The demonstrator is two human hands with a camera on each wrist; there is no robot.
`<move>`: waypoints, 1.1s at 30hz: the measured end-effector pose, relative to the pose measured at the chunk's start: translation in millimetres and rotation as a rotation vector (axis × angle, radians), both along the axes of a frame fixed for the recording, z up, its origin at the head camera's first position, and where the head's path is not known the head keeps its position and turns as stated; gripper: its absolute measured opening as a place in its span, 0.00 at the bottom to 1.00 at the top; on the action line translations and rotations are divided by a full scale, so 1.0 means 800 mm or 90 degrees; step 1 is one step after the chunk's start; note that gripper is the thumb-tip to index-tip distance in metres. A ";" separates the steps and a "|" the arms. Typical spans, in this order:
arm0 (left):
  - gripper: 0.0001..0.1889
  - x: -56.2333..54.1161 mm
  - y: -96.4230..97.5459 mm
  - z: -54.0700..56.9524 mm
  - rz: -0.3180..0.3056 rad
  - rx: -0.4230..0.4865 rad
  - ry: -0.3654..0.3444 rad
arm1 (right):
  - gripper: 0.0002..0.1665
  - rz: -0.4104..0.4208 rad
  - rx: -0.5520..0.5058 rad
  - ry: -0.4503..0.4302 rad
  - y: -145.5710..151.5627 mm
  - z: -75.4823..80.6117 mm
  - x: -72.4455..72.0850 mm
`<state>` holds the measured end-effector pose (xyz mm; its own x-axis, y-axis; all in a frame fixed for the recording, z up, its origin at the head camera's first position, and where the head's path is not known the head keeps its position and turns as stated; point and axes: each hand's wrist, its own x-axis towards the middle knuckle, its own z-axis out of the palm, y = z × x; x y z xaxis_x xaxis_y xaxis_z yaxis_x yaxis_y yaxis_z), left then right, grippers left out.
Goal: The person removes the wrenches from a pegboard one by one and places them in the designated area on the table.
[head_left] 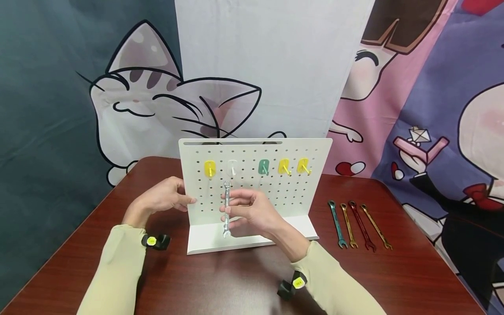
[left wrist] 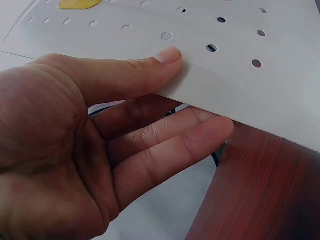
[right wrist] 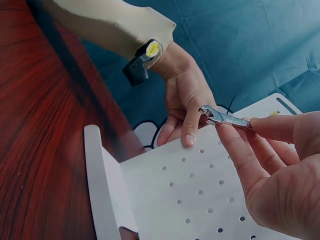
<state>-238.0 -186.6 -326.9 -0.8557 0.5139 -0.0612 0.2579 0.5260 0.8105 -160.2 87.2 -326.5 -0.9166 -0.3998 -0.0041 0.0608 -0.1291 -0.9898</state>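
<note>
Right hand pinches the silver wrench upright, just below the pegboard's white hook. Left hand clamps the pegboard's left edge. Thin pinch: wrench could twist or miss the hook and drop onto the pegboard's base.

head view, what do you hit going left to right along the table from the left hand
left hand → silver wrench → right hand → teal wrench → orange wrench → red wrench → gold wrench

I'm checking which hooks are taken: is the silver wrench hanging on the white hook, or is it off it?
Off. The silver wrench is upright, pinched in the right hand, its ring end just below the white hook.
</note>
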 end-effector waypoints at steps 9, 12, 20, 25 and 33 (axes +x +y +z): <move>0.18 -0.001 0.002 0.002 -0.005 0.005 -0.009 | 0.28 -0.010 0.004 -0.013 0.018 -0.010 0.002; 0.18 -0.001 0.002 0.003 -0.005 0.006 -0.012 | 0.29 -0.020 0.010 -0.017 0.026 -0.013 0.002; 0.18 -0.002 0.002 0.002 -0.002 0.003 -0.015 | 0.30 -0.047 0.030 -0.032 0.058 -0.024 0.005; 0.19 -0.002 0.000 0.001 0.002 0.004 -0.016 | 0.31 -0.063 0.050 -0.034 0.080 -0.028 0.006; 0.19 -0.002 -0.002 0.000 -0.006 0.008 -0.018 | 0.30 -0.077 0.093 -0.035 0.124 -0.037 0.006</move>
<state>-239.9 -188.1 -327.0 -0.8489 0.5226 -0.0794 0.2390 0.5135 0.8242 -155.2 186.6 -356.1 -0.9546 -0.2783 -0.1059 0.1085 0.0060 -0.9941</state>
